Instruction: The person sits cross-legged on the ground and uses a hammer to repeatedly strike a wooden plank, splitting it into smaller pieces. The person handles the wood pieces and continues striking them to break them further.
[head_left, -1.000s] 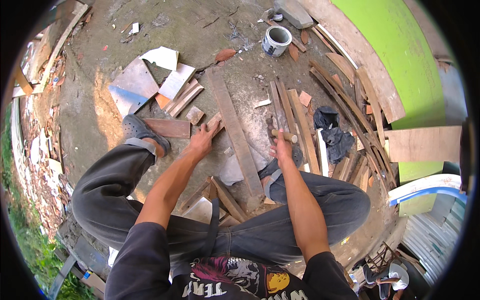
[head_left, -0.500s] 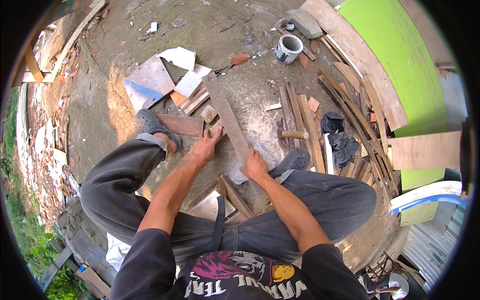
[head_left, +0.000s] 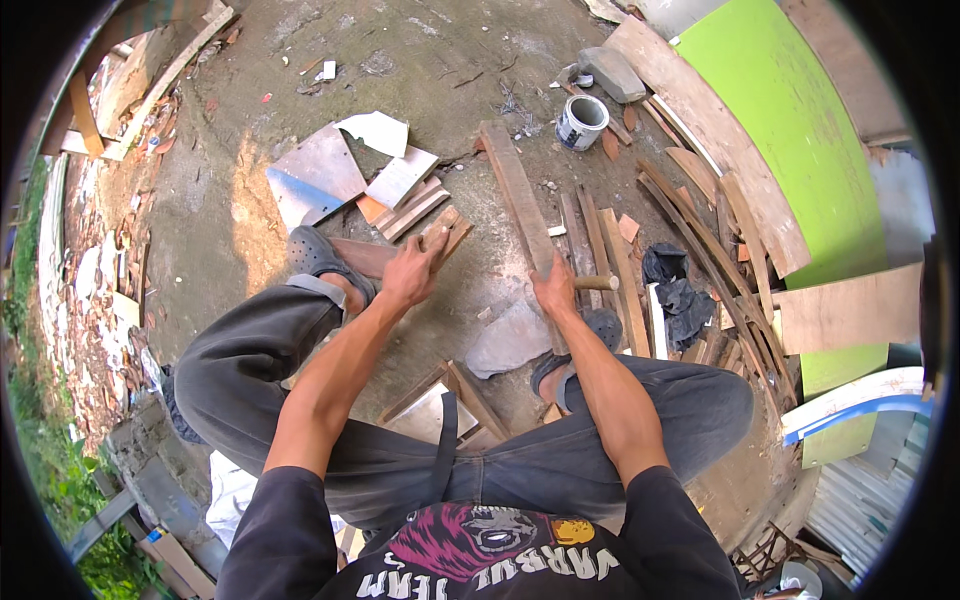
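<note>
My left hand [head_left: 408, 274] is closed around a short wooden block [head_left: 452, 236], its fingers lying along the block's near end. The long wooden plank [head_left: 515, 190] slants away from me, and my right hand [head_left: 553, 287] grips it near its closer end. Between my feet a flat grey stone [head_left: 505, 340] lies on the ground, just left of that plank. The wooden handle of a hammer [head_left: 597, 283] shows right of my right hand; its head is hidden. A reddish board [head_left: 362, 257] lies by my left shoe, partly behind my left hand.
Scrap boards [head_left: 315, 175] and wood strips lie ahead on the left. An open paint can [head_left: 582, 122] stands far right, near a grey rock [head_left: 612, 74]. Wood strips [head_left: 622, 270] and a black plastic bag [head_left: 685, 300] lie right. A small wooden frame [head_left: 470, 400] sits between my legs.
My right hand has swung the long plank to the right, off the stone. My left hand has shifted slightly forward with the short block, which shows more fully now.
</note>
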